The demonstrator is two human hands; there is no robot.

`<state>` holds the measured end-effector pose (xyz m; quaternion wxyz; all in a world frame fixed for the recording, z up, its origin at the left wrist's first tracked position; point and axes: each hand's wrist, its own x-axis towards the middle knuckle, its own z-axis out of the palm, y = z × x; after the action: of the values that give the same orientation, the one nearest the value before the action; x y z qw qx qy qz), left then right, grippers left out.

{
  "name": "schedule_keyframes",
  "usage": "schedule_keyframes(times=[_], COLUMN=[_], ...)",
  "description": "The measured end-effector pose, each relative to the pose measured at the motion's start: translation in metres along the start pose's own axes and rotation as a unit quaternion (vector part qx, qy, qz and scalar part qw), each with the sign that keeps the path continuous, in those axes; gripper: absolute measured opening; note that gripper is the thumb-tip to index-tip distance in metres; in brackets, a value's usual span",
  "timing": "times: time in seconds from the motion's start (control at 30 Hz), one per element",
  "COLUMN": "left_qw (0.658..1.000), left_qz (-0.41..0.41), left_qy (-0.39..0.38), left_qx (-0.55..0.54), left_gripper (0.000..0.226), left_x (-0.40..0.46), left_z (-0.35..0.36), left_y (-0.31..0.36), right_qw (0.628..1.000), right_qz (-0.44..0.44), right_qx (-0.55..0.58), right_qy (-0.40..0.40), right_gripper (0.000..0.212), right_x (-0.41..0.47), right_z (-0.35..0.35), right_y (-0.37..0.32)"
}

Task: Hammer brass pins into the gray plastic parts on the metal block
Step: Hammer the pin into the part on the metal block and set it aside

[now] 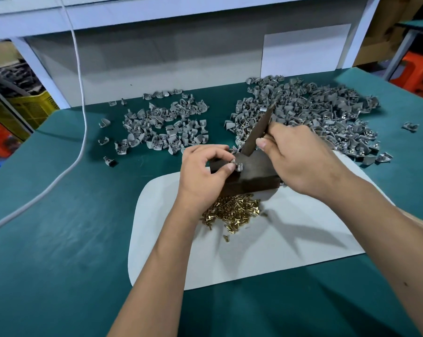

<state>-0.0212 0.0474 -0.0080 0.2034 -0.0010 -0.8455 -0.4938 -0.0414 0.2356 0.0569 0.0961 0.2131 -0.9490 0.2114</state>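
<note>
The left hand (205, 171) is pinching one gray plastic part (237, 165) between thumb and forefinger and is keeping it on top of the dark metal block (252, 173). The right hand (300, 159) is gripping a flat dark metal bar (259, 132), tilted, with its low end touching the block just beside the part. The block is sitting on a white sheet (278, 239) on the green bench (59, 239). A heap of brass pins (232, 212) is lying on the sheet in front of the block. Two piles of gray parts, a left pile (161, 127) and a right pile (322, 113), are lying behind
</note>
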Motion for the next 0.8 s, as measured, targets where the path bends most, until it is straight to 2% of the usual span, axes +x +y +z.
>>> schedule_keyframes(times=[0.2,0.4,0.5,0.57,0.63,0.73,0.77,0.8], left_qw=[0.999,0.998,0.998,0.998,0.998,0.997,0.997,0.997], left_qz=[-0.03,-0.042,-0.043,-0.044,-0.052,-0.058,-0.059,-0.06], left_qy=[-0.023,-0.036,-0.036,-0.035,-0.037,-0.036,-0.035,-0.035], left_qx=[0.003,-0.02,-0.03,-0.023,-0.02,-0.021,-0.022,-0.021], left_gripper=[0.022,0.017,0.02,0.018,0.014,0.015,0.015,0.014], left_x=[0.004,0.005,0.006,0.005,0.005,0.006,0.007,0.006], left_z=[-0.004,-0.003,-0.002,-0.001,-0.001,-0.002,-0.002,-0.001], left_y=[-0.004,-0.008,-0.008,-0.008,-0.007,-0.009,-0.009,-0.009], right_qw=[0.999,0.996,0.996,0.988,0.991,0.996,0.995,0.998], right_qz=[-0.016,-0.058,-0.034,-0.029,-0.035,-0.035,-0.032,-0.025], right_qx=[-0.024,-0.012,-0.072,-0.122,-0.119,-0.002,0.003,-0.017], right_qy=[-0.034,0.069,-0.046,-0.088,-0.057,0.084,0.096,0.06], right_gripper=[0.023,0.021,0.025,0.024,0.022,0.023,0.025,0.026], right_x=[-0.003,0.0,0.0,0.002,0.006,0.007,0.006,0.003], right_z=[0.003,-0.005,0.007,0.002,-0.01,-0.015,-0.013,-0.007], right_y=[-0.001,-0.01,-0.021,-0.022,-0.021,-0.018,-0.019,-0.019])
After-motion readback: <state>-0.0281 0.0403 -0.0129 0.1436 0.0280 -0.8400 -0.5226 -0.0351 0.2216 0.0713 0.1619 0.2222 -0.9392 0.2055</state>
